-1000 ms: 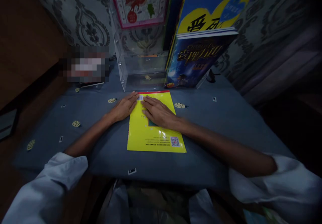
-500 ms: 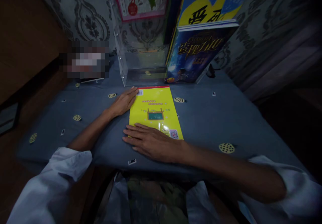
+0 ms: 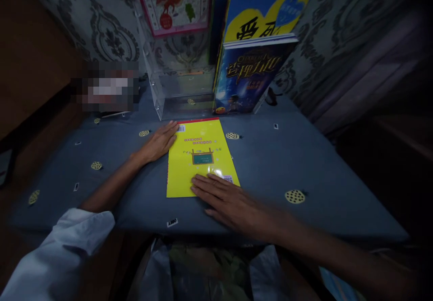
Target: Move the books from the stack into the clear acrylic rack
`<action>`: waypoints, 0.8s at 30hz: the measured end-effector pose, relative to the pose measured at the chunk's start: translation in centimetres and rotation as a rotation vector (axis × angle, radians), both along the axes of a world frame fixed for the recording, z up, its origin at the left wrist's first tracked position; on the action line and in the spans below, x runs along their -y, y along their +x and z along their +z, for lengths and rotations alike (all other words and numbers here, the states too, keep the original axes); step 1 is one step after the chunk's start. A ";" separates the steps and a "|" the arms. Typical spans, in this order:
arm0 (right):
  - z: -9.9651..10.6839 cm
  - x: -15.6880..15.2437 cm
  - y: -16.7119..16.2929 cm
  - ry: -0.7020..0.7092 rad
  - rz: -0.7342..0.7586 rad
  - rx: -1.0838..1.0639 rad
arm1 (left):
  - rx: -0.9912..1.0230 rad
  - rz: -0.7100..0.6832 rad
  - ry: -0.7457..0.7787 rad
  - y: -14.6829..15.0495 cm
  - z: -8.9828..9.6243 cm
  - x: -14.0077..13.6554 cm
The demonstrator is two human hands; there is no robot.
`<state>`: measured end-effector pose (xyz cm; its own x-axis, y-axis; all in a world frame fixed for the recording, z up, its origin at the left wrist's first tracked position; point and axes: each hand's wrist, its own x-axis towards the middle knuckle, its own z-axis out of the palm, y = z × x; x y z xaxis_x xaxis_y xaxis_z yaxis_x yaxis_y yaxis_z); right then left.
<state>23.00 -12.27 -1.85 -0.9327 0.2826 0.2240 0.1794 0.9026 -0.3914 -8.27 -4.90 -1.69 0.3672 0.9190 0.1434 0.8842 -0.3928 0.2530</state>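
A yellow book (image 3: 189,174) with a red strip along its far edge lies flat on the cloth-covered table (image 3: 264,165). Printed on its cover are a small green chalkboard and a barcode, both upside down from here. My left hand (image 3: 158,142) rests at the book's far left corner, fingertips on the edge and fingers stretched out. Flat over the near right corner lies my right hand (image 3: 233,204), fingers extended and partly covering a QR code. Neither hand grips anything.
Behind the book stands a clear acrylic rack (image 3: 154,84). It holds a dark blue book (image 3: 246,77), a blue-and-yellow book (image 3: 267,12) and a pink-edged book (image 3: 181,7). A blurred-out object (image 3: 110,86) sits at the back left. Patterned curtain hangs behind.
My right hand has slid right across the book's near edge, uncovering its near left corner. My left hand stays at the far left corner. The whole view has shifted slightly.
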 end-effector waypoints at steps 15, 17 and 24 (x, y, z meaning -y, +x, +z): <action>-1.3 -0.8 2.7 -0.064 -0.035 -0.061 | -0.167 -0.064 -0.133 2.0 1.3 -0.9; -1.5 -0.8 2.8 -0.046 -0.026 -0.081 | -0.164 -0.115 -0.139 3.2 1.3 -1.5; -1.5 -0.4 2.9 -0.007 -0.128 -0.103 | -0.184 -0.277 -0.173 6.7 1.6 -0.3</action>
<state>25.94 -11.87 -3.36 -0.8612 0.3994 0.3144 0.2510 0.8720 -0.4204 -1.58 -4.57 -0.09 0.6109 0.7858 -0.0969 0.7870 -0.5893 0.1829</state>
